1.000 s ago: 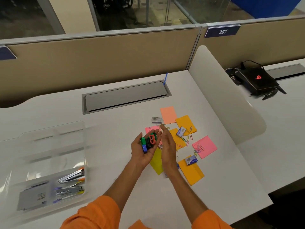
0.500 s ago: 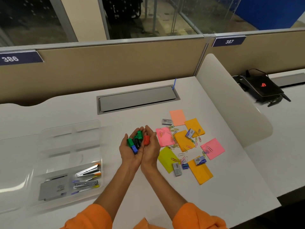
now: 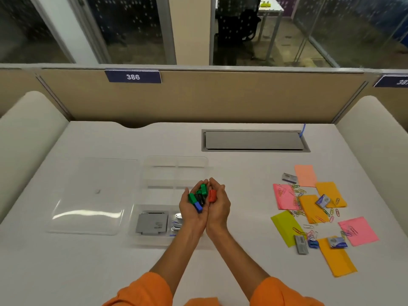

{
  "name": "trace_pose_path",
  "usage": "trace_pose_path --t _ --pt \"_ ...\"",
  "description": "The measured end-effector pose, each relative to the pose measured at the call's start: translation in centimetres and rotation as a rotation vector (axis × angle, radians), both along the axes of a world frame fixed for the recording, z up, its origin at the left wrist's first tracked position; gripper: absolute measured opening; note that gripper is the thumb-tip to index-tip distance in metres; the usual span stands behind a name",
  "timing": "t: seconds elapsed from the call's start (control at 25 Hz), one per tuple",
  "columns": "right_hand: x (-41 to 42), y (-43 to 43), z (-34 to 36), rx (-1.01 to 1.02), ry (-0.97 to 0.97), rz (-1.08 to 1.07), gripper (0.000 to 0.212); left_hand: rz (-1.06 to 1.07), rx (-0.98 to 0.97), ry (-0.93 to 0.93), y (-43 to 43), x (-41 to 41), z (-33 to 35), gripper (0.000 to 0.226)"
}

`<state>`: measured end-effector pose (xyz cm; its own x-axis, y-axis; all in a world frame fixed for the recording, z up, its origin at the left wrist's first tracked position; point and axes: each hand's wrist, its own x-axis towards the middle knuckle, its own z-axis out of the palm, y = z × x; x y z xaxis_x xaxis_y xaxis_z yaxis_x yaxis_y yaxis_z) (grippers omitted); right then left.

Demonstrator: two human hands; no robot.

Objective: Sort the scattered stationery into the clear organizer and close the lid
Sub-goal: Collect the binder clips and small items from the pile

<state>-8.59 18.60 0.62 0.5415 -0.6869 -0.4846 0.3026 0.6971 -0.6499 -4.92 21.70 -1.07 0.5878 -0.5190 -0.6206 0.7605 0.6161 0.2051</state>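
My left hand (image 3: 191, 212) and my right hand (image 3: 217, 206) are cupped together, holding several binder clips (image 3: 201, 196) in green, red, blue and black. They hover over the right side of the clear organizer (image 3: 154, 173), which holds a grey box (image 3: 151, 224) and staplers (image 3: 176, 224) in its near compartments. Its clear lid (image 3: 92, 195) lies flat to the left. Sticky notes (image 3: 313, 208), coloured paper clips (image 3: 298, 193) and small staple boxes (image 3: 301, 244) lie scattered on the right of the desk.
A grey cable hatch (image 3: 254, 140) is set into the white desk (image 3: 242, 173) behind the stationery. Padded dividers stand at the left (image 3: 26, 140) and right (image 3: 375, 140). A beige partition (image 3: 220, 96) runs along the back.
Both cupped hands have carried the binder clips leftward from the stationery pile to above the organizer. The view has swung left with them.
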Motion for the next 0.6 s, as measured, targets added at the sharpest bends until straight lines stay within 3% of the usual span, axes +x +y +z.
trace_pose_path --t 0.6 --pt "9.4 8.3 -1.0 0.053 0.167 0.129 0.025 0.136 0.084 0.113 8.7 8.7 -2.1 0.053"
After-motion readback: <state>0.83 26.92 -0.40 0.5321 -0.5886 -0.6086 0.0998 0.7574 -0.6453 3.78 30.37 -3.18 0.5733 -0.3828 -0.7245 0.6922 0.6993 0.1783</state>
